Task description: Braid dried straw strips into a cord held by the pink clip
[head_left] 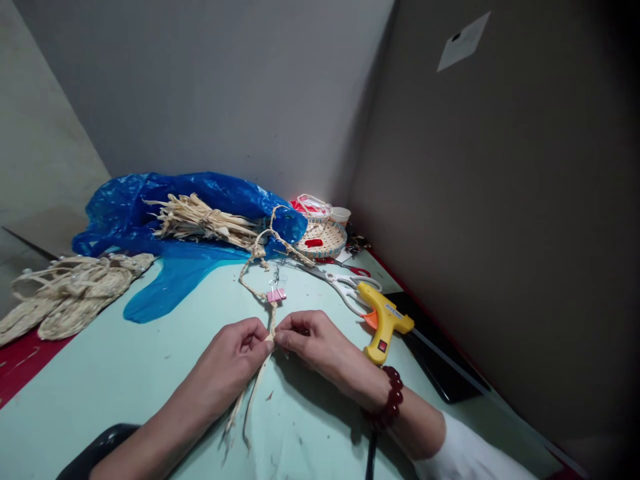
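My left hand and my right hand meet at the middle of the table, both pinched closed on a pale plaited straw cord. The cord runs from my fingers up past a pink binder clip clamped on it, then loops toward a bundle of dry straw. Loose straw ends trail down from my fingers over the pale green table top. A dark red bead bracelet sits on my right wrist.
A blue plastic bag lies under the straw bundle at the back. Woven straw pieces rest at the left. White-handled scissors, a yellow glue gun, a small woven basket and a black tablet sit at the right by the wall.
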Demonstrator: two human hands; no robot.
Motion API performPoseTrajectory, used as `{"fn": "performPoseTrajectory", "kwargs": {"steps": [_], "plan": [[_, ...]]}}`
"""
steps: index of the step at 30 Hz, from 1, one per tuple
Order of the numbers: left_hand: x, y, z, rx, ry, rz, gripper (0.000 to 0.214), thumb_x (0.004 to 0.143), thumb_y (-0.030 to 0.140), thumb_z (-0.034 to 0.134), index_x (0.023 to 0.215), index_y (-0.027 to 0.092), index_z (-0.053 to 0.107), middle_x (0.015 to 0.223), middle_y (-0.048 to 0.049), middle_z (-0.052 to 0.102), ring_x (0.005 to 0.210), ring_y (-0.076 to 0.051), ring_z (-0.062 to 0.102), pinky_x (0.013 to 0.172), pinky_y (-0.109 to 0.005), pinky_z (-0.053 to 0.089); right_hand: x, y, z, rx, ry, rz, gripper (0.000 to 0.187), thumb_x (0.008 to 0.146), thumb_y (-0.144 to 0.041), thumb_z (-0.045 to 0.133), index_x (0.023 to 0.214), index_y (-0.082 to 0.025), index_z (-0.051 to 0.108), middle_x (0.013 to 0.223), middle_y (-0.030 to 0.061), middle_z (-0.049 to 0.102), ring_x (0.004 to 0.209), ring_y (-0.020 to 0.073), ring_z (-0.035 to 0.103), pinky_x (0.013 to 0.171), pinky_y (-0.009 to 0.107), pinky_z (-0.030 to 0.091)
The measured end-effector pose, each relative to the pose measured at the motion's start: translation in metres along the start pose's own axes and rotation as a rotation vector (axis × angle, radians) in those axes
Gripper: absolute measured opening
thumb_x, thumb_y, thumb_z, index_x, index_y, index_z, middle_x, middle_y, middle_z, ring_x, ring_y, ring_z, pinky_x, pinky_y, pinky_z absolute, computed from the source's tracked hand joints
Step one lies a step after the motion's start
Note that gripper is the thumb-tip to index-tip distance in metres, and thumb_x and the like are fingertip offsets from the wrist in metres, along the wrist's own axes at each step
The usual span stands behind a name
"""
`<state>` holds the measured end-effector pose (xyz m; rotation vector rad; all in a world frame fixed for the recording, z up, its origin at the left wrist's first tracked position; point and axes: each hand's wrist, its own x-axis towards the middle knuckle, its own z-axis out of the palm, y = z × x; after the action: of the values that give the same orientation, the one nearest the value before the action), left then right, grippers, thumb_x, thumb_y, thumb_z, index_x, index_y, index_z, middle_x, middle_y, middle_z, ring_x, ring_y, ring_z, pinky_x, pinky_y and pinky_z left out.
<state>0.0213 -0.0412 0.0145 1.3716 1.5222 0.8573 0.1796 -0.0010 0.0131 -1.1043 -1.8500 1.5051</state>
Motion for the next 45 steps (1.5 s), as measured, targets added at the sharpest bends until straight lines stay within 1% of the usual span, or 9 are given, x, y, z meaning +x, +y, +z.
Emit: {"fn": "performPoseTrajectory", "kwargs": {"steps": [9, 13, 18, 22, 30, 34, 37, 41, 45], "plan": [[-0.015, 0.011, 0.0, 0.549, 0.137, 0.124, 0.027, 0.087, 0.036, 0.045, 0.064, 0.022, 0.051, 0.055, 0.004, 0.05, 0.055, -0.015, 0.047, 0.052, -0.025, 0.031, 0.001, 0.004, 0.007, -0.021, 0.138, -0.01, 0.011, 0.073, -0.022, 0.057, 0.07, -0.014, 0.063, 0.062, -0.0003, 0.058, 0.058, 0.0099, 0.045, 0.051, 0.02, 0.032], [-0.031, 0.004, 0.015, 0.883, 0.231, 0.409, 0.024, 0.092, 0.024, 0.039, 0.071, 0.023, 0.051, 0.065, 0.001, 0.058, 0.055, -0.016, 0.056, 0.053, -0.028, 0.036, 0.0, 0.007, 0.008, -0.068, 0.192, -0.094, 0.011, 0.071, -0.015, 0.053, 0.067, -0.015, 0.063, 0.058, -0.0021, 0.055, 0.056, 0.009, 0.045, 0.051, 0.019, 0.032], [-0.038, -0.016, 0.032, 1.196, 0.312, 0.839, 0.023, 0.08, 0.002, 0.042, 0.08, 0.022, 0.053, 0.064, 0.0004, 0.058, 0.053, -0.018, 0.059, 0.049, -0.029, 0.04, 0.003, 0.008, 0.008, 0.019, 0.158, -0.031, 0.012, 0.07, -0.016, 0.057, 0.067, -0.013, 0.067, 0.06, -0.0001, 0.059, 0.057, 0.0098, 0.047, 0.051, 0.019, 0.034], [-0.04, -0.015, 0.04, 1.321, 0.327, 0.957, 0.033, 0.069, -0.007, 0.038, 0.078, 0.02, 0.054, 0.058, 0.0006, 0.057, 0.047, -0.018, 0.056, 0.044, -0.029, 0.04, 0.004, 0.006, 0.007, 0.11, 0.091, 0.022, 0.014, 0.069, -0.015, 0.057, 0.066, -0.011, 0.07, 0.057, 0.0006, 0.059, 0.053, 0.0089, 0.044, 0.05, 0.02, 0.034], [-0.041, -0.013, 0.046, 1.345, 0.266, 0.856, 0.035, 0.067, -0.008, 0.039, 0.077, 0.017, 0.061, 0.062, -0.0032, 0.062, 0.051, -0.02, 0.06, 0.046, -0.029, 0.043, 0.005, 0.009, 0.007, 0.207, 0.034, 0.02, 0.01, 0.066, -0.018, 0.063, 0.067, -0.011, 0.069, 0.065, 0.0027, 0.063, 0.061, 0.0118, 0.05, 0.057, 0.022, 0.038], [-0.035, -0.001, 0.027, 0.946, 0.239, 0.651, 0.02, 0.086, 0.016, 0.044, 0.079, 0.021, 0.062, 0.073, -0.0043, 0.065, 0.062, -0.02, 0.063, 0.054, -0.03, 0.044, 0.005, 0.006, 0.006, 0.24, 0.068, 0.031, 0.009, 0.064, -0.019, 0.065, 0.066, -0.01, 0.069, 0.062, 0.0013, 0.06, 0.059, 0.0108, 0.048, 0.056, 0.022, 0.036], [-0.021, 0.01, 0.006, 0.56, 0.322, 0.311, 0.018, 0.087, 0.031, 0.048, 0.081, 0.021, 0.062, 0.073, -0.0022, 0.064, 0.062, -0.016, 0.058, 0.058, -0.028, 0.042, 0.002, 0.002, 0.005, 0.256, 0.06, 0.033, 0.014, 0.064, -0.022, 0.067, 0.069, -0.01, 0.07, 0.064, 0.0019, 0.062, 0.06, 0.0106, 0.048, 0.057, 0.022, 0.035], [-0.004, 0.009, -0.007, -0.092, -0.163, -0.14, 0.023, 0.082, 0.041, 0.056, 0.084, 0.019, 0.059, 0.043, 0.0098, 0.039, 0.035, -0.006, 0.029, 0.037, -0.019, 0.023, -0.001, -0.001, 0.004, 0.236, 0.036, 0.023, 0.015, 0.067, -0.023, 0.067, 0.073, -0.01, 0.07, 0.066, 0.0018, 0.062, 0.061, 0.0104, 0.047, 0.057, 0.022, 0.034], [0.0, 0.0, -0.002, -0.277, -0.208, -0.139, 0.025, 0.077, 0.036, 0.065, 0.069, 0.015, 0.055, 0.048, 0.0084, 0.045, 0.034, -0.002, 0.031, 0.037, -0.016, 0.023, 0.0, 0.001, 0.002, 0.111, 0.011, -0.008, 0.013, 0.072, -0.018, 0.059, 0.072, -0.01, 0.069, 0.066, 0.0025, 0.063, 0.062, 0.0112, 0.049, 0.056, 0.022, 0.033]]}}
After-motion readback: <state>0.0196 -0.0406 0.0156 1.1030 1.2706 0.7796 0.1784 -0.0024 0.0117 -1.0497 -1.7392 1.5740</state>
